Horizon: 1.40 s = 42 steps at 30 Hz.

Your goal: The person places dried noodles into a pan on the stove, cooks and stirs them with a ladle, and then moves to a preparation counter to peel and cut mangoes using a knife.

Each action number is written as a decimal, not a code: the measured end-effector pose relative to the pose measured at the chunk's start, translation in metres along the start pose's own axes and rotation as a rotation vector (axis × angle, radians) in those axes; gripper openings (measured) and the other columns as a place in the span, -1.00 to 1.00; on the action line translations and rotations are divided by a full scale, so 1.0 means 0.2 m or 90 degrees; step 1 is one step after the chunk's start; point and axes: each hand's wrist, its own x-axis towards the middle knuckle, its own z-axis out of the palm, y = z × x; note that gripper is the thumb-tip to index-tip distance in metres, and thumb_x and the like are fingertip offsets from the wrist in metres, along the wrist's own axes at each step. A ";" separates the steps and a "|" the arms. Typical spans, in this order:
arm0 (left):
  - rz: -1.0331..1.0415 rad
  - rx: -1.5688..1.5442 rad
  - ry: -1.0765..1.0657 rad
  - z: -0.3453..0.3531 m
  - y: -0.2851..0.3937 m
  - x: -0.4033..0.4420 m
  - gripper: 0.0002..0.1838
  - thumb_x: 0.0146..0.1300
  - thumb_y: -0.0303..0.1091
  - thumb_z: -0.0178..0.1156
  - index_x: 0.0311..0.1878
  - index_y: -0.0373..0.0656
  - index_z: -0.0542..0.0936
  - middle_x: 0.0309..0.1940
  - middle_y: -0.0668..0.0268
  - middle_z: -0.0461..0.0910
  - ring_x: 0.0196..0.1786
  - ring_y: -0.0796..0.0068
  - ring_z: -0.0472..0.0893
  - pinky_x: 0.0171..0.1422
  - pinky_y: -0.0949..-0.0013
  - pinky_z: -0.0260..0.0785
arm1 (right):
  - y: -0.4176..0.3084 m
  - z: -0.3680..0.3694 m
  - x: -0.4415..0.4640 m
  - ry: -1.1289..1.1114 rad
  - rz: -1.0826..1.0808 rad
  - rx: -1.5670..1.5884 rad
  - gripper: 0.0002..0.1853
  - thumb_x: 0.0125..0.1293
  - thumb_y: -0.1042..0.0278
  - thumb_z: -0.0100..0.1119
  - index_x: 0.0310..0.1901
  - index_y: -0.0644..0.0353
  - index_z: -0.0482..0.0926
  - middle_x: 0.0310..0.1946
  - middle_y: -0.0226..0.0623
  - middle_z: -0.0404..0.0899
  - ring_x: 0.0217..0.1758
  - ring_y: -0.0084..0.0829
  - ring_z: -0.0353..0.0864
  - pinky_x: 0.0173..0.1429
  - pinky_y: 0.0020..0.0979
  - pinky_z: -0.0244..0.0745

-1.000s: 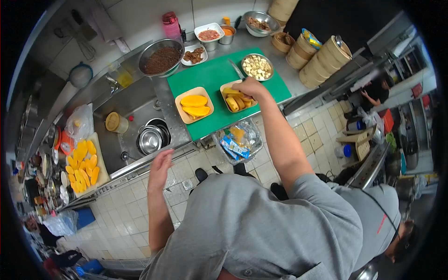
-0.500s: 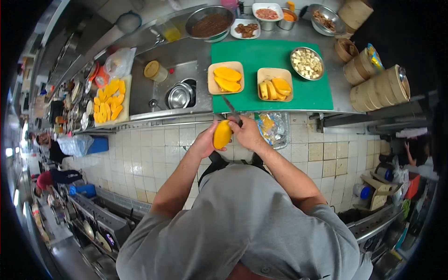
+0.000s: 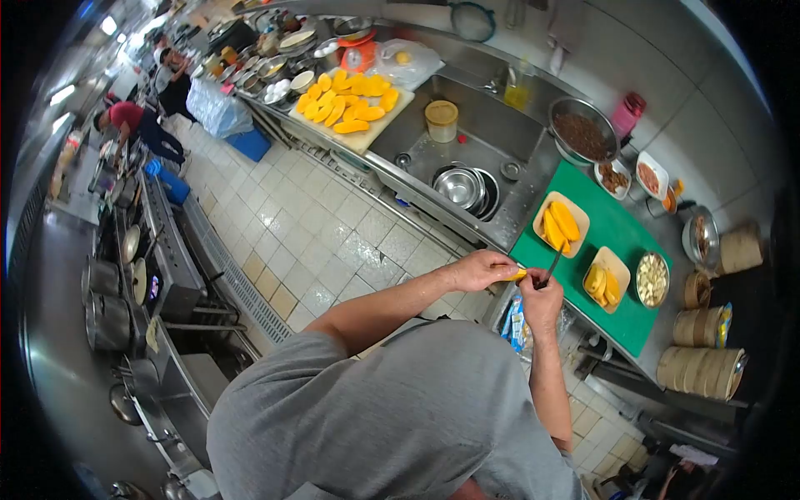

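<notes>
Turned since the earlier frame, the smooth yellow fruit piece [image 3: 517, 274] lies pinched in the left hand [image 3: 483, 271] near the steel counter's [image 3: 507, 227] edge; the right hand [image 3: 543, 302] grips the slim metal knife [image 3: 556, 262], presumably tip-outward for safety.

Yellow piece [image 3: 518, 274] and knife [image 3: 555, 262] partly hidden by the hands [image 3: 483, 271]

No lettering, brand or number is readable; any print on the blue wrapper [image 3: 517, 327] below the counter [image 3: 677, 287] is too small.
</notes>
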 end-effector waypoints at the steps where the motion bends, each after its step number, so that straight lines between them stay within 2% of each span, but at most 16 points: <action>1: 0.088 0.028 0.028 -0.02 -0.07 0.00 -0.54 0.52 -0.04 0.08 0.23 -0.22 0.56 -0.04 0.29 0.65 0.00 0.58 0.58 0.02 0.44 0.49 | -0.01 0.04 0.01 0.028 0.002 0.019 -0.90 0.31 0.53 0.22 -0.23 0.38 0.64 -0.43 -0.26 0.68 -0.43 -0.51 0.63 -0.31 -0.49 0.54; 4: 0.098 -0.078 0.066 -0.09 0.04 -0.10 -0.58 0.53 -0.13 0.09 0.24 -0.25 0.54 -0.04 0.29 0.65 0.02 0.59 0.58 0.14 0.44 0.45 | -0.19 0.11 0.04 0.001 0.195 0.282 -0.91 0.35 0.53 0.17 -0.20 0.36 0.61 -0.44 -0.28 0.65 -0.45 -0.53 0.60 -0.47 -0.54 0.43; 7: 0.085 -0.140 0.091 -0.15 0.05 -0.14 -0.60 0.53 -0.16 0.08 0.26 -0.23 0.53 -0.03 0.33 0.65 -0.02 0.60 0.57 0.08 0.44 0.46 | -0.22 0.23 0.09 -0.006 0.202 0.490 -0.92 0.39 0.53 0.12 -0.18 0.34 0.57 -0.39 -0.25 0.61 -0.47 -0.55 0.57 -0.57 -0.56 0.34; 9: 0.171 -0.081 0.163 -0.18 -0.01 -0.13 -0.61 0.53 -0.17 0.07 0.27 -0.19 0.53 -0.05 0.37 0.62 -0.07 0.66 0.55 -0.02 0.50 0.46 | -0.24 0.25 0.11 -0.034 0.185 0.429 -0.92 0.39 0.54 0.12 -0.14 0.33 0.54 -0.36 -0.26 0.58 -0.48 -0.56 0.55 -0.57 -0.56 0.35; 13: 0.097 -0.126 0.147 -0.24 -0.03 -0.16 -0.57 0.55 -0.13 0.03 0.34 -0.14 0.47 -0.02 0.37 0.60 -0.04 0.64 0.55 -0.01 0.47 0.50 | -0.32 0.27 0.14 -0.080 0.155 0.379 -0.91 0.34 0.60 0.13 -0.17 0.23 0.47 -0.36 -0.33 0.50 -0.51 -0.53 0.49 -0.56 -0.55 0.33; 16: 0.087 -0.228 0.228 -0.18 -0.11 -0.07 -0.58 0.55 -0.08 0.02 0.30 -0.12 0.48 0.04 0.34 0.57 -0.01 0.59 0.57 -0.01 0.39 0.53 | -0.33 0.27 0.15 -0.077 0.285 0.664 -0.81 0.28 0.70 0.09 -0.19 0.17 0.41 -0.31 -0.30 0.49 -0.46 -0.51 0.47 -0.52 -0.52 0.33; 18: 0.054 -0.447 0.310 -0.11 -0.03 -0.04 -0.59 0.50 -0.05 0.11 0.23 -0.12 0.44 0.00 0.31 0.57 -0.02 0.49 0.62 -0.03 0.31 0.56 | -0.32 0.31 0.15 -0.029 0.242 0.646 -0.80 0.27 0.71 0.08 -0.20 0.16 0.41 -0.30 -0.30 0.50 -0.47 -0.52 0.47 -0.53 -0.52 0.33; 25: -0.166 -0.624 0.251 0.03 0.00 0.11 -0.65 0.31 -0.14 0.27 0.00 -0.05 0.39 -0.19 0.30 0.55 -0.16 0.43 0.61 -0.16 0.15 0.53 | -0.18 0.24 0.08 -0.008 0.195 0.681 -0.78 0.24 0.72 0.04 -0.22 0.12 0.41 -0.23 -0.33 0.50 -0.47 -0.54 0.44 -0.53 -0.53 0.32; 29: -0.213 -0.932 0.296 -0.03 -0.09 0.24 -0.69 0.28 -0.11 0.24 -0.10 -0.06 0.41 -0.22 0.22 0.55 -0.12 0.13 0.63 0.00 -0.05 0.55 | 0.03 -0.07 -0.02 0.047 0.253 0.837 -0.79 0.25 0.67 0.03 -0.20 0.09 0.44 -0.20 -0.32 0.49 -0.44 -0.54 0.43 -0.52 -0.56 0.27; 30: -0.229 -0.964 0.279 -0.06 -0.09 0.24 -0.69 0.29 -0.06 0.22 -0.19 -0.10 0.46 -0.15 0.13 0.57 0.01 -0.06 0.62 0.12 -0.14 0.53 | 0.08 -0.14 -0.05 0.075 0.254 0.874 -0.79 0.24 0.66 0.03 -0.19 0.08 0.45 -0.20 -0.32 0.49 -0.42 -0.53 0.43 -0.52 -0.57 0.26; 35: -0.172 -0.997 0.061 -0.05 0.07 0.20 -0.58 0.32 0.02 0.18 -0.12 -0.20 0.48 -0.03 0.03 0.54 0.22 -0.14 0.52 0.31 -0.23 0.41 | 0.31 -0.26 -0.21 0.168 0.341 0.885 -0.80 0.23 0.64 0.05 -0.20 0.07 0.47 -0.21 -0.31 0.51 -0.39 -0.53 0.44 -0.53 -0.53 0.26; 37: -0.095 -0.981 0.044 -0.01 0.19 0.20 -0.65 0.33 -0.06 0.15 -0.15 -0.19 0.57 0.02 -0.01 0.58 0.26 -0.17 0.51 0.26 -0.19 0.45 | 0.29 -0.28 -0.24 0.115 0.303 0.723 -0.87 0.25 0.58 0.09 -0.23 0.09 0.52 -0.30 -0.31 0.55 -0.41 -0.54 0.45 -0.49 -0.53 0.31; 38: -0.114 -0.979 0.024 -0.01 0.21 0.20 -0.65 0.33 -0.06 0.15 -0.15 -0.19 0.57 0.02 -0.01 0.58 0.26 -0.17 0.51 0.26 -0.19 0.45 | 0.28 -0.30 -0.23 0.102 0.279 0.475 -0.87 0.27 0.58 0.09 -0.20 0.13 0.54 -0.32 -0.31 0.58 -0.42 -0.52 0.49 -0.41 -0.53 0.37; 39: -0.097 -0.911 0.000 -0.01 0.22 0.20 -0.67 0.32 -0.10 0.15 -0.04 -0.16 0.54 -0.01 0.05 0.56 0.20 -0.05 0.53 0.22 -0.13 0.48 | 0.25 -0.32 -0.22 0.081 0.255 0.226 -0.86 0.28 0.59 0.08 -0.17 0.16 0.56 -0.35 -0.31 0.62 -0.42 -0.51 0.53 -0.33 -0.53 0.44; 40: -0.075 -0.844 -0.022 -0.01 0.22 0.20 -0.64 0.32 -0.14 0.15 0.08 -0.13 0.51 -0.04 0.12 0.55 0.15 0.06 0.56 0.18 -0.06 0.50 | 0.22 -0.34 -0.19 0.097 0.259 0.226 -0.86 0.28 0.59 0.08 -0.17 0.16 0.56 -0.35 -0.31 0.62 -0.42 -0.51 0.53 -0.33 -0.53 0.44; 42: -0.080 -0.667 -0.046 -0.01 0.21 0.21 -0.60 0.32 -0.21 0.14 0.19 -0.11 0.49 -0.07 0.18 0.54 0.09 0.19 0.56 0.13 0.05 0.51 | 0.09 -0.38 -0.13 0.142 -0.188 -0.111 -0.82 0.33 0.54 0.13 -0.07 0.25 0.63 -0.24 -0.23 0.71 -0.32 -0.50 0.65 -0.14 -0.47 0.55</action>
